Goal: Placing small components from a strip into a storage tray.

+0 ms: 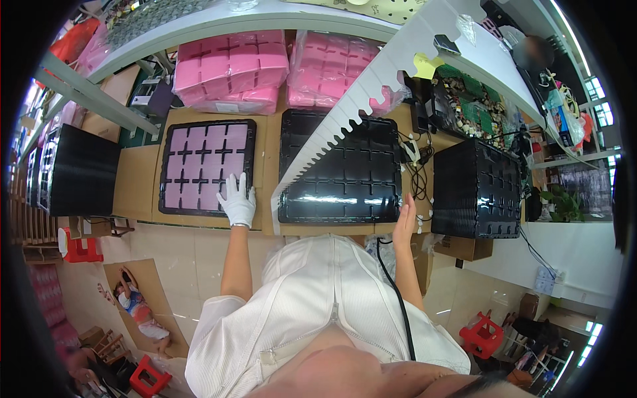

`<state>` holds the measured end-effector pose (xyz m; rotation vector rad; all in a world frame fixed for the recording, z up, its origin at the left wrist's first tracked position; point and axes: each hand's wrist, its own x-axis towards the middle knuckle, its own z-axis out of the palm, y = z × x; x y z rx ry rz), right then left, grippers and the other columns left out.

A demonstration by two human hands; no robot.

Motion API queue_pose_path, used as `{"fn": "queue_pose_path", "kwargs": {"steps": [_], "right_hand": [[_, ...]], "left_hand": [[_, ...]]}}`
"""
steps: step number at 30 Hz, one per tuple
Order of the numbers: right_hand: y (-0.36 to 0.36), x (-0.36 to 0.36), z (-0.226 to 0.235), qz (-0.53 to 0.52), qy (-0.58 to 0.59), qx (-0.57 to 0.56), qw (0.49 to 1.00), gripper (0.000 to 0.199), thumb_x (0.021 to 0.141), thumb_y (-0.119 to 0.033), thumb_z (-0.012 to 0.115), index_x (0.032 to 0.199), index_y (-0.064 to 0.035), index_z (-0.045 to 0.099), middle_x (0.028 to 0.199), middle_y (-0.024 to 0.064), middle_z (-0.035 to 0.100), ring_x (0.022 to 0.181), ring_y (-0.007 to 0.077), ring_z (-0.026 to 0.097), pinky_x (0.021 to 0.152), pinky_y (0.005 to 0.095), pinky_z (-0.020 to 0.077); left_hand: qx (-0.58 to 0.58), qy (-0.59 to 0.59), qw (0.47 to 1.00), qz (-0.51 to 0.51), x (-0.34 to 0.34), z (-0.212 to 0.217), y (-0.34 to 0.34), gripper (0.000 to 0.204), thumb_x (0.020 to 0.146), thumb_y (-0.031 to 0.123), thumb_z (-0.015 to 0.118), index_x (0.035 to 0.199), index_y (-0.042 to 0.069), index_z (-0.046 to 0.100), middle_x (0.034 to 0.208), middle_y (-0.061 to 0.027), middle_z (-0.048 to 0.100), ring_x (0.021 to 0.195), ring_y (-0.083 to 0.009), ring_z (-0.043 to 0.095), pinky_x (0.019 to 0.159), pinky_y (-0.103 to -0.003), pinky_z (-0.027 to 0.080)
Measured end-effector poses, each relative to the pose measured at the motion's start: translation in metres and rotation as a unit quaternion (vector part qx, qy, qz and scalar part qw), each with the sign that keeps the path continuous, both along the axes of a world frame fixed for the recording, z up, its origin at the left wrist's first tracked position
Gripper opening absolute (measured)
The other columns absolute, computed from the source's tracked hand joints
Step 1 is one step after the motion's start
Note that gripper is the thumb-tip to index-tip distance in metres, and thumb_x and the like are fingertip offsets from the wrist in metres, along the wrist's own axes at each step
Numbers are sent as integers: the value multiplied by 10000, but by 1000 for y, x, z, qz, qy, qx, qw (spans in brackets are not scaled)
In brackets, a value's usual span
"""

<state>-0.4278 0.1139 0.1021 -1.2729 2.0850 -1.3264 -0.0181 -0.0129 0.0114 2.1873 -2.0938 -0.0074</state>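
My left hand (237, 201), in a white glove, rests with spread fingers on the lower right corner of a black tray lined with pink foam sheets (192, 162). Black cross-shaped dividers part the pink pieces. My right hand (404, 222), ungloved, is upright with its fingers stretched out at the lower right corner of a second black tray (345, 179). This tray shows bare black compartments and a glossy near edge. Whether the right fingers touch its rim, I cannot tell. Neither hand grips anything.
Tall stacks of black trays stand at the left (86, 169) and right (478, 189). Plastic-wrapped pink foam blocks (232, 63) lie behind the trays. A slotted grey post (371, 86) crosses the view. Black cables (417, 176) hang right. Someone lies on cardboard (142, 305) on the floor.
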Motion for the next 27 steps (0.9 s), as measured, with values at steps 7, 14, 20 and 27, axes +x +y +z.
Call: {"fn": "queue_pose_path", "kwargs": {"steps": [7,14,20,27], "right_hand": [[-13,-6,2,28,-36,-7,999,431,1001,-242,338,1332,27,393,1354,180,430,1260,282,409,1056,353,292],[-34,-1,17,70,12,-11,997,402,990,-224,351,1308,8,435,1315,167,473,1222,285,443,1042,353,308],[-46,3,9,131,-13,-23,991,367,980,-207,371,1267,3,464,1289,151,492,1201,280,450,1033,355,317],[-60,21,23,178,-6,-40,983,185,897,-112,560,1054,-37,624,1077,117,599,923,218,605,799,289,490]], "left_hand": [[85,9,996,19,-16,9,-20,583,919,415,443,1444,242,258,1487,-135,260,1371,-273,257,1036,-624,217],[82,-22,995,55,-8,-12,-6,586,936,370,416,1464,258,190,1515,-123,192,1387,-260,228,1040,-634,193],[90,-56,993,60,-9,-1,-15,583,930,419,409,1458,246,232,1496,-108,262,1336,-268,343,1034,-562,275],[81,598,790,-106,-23,103,12,393,879,422,565,1076,98,668,861,-157,661,747,-300,595,698,-356,468]]}}
